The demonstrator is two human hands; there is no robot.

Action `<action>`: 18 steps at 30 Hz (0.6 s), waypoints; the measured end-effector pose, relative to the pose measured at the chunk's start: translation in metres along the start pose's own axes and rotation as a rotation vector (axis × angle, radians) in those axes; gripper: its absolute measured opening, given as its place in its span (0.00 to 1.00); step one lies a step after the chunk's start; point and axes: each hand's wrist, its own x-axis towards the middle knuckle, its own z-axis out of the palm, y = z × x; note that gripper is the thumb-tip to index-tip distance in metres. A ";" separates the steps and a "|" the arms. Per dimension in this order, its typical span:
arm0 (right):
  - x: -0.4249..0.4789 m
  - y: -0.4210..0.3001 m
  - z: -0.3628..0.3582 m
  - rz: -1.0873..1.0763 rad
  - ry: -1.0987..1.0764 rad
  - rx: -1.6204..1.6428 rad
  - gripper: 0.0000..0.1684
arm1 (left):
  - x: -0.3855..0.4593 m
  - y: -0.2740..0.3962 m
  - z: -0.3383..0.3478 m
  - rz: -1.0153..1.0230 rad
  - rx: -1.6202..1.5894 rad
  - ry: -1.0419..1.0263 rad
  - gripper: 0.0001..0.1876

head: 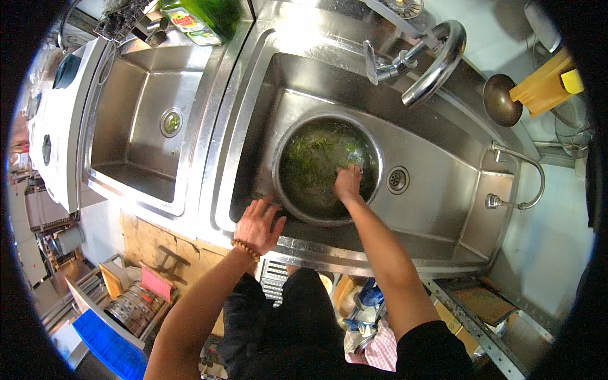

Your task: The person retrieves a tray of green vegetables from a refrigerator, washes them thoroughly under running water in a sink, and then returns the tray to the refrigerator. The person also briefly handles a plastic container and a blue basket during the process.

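Observation:
A round metal basin [274, 164] stands in the large stainless steel sink, filled with water in which green leafy bits [313, 147] float. My right hand [348, 182] dips into the water at the basin's right side; its fingertips are partly hidden, so whether they hold anything cannot be told. Over the sink's front edge, just left of the basin, my left hand [259, 226] is spread with nothing in it, a beaded bracelet [245, 249] on its wrist.
A curved chrome faucet [439, 71] arches over the sink's back right. Beside the basin lies a drain [397, 180]. A smaller sink [135, 128] adjoins at left, with a green dish soap bottle [199, 21] behind it. A second curved spout [534, 178] is at far right.

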 end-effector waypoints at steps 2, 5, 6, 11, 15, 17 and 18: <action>0.001 -0.008 0.006 -0.142 0.224 0.186 0.28 | 0.005 0.007 -0.002 0.034 0.034 -0.011 0.14; -0.002 -0.050 0.007 -0.201 0.184 0.316 0.31 | 0.006 0.008 -0.006 0.066 0.016 0.000 0.14; -0.002 -0.066 0.005 -0.186 0.113 0.331 0.32 | 0.005 0.007 -0.006 0.056 -0.009 -0.006 0.13; 0.047 -0.068 0.041 -0.342 -0.043 0.311 0.28 | 0.010 0.013 -0.004 0.078 -0.036 -0.003 0.11; 0.037 -0.070 0.043 -0.186 0.036 0.405 0.28 | 0.006 0.005 -0.003 0.061 0.019 0.009 0.11; 0.021 -0.075 0.023 -0.185 0.065 0.313 0.28 | 0.003 0.004 -0.004 0.055 0.041 0.001 0.11; 0.021 -0.062 0.030 -0.203 0.086 0.378 0.28 | 0.005 0.005 -0.004 0.064 0.046 -0.006 0.11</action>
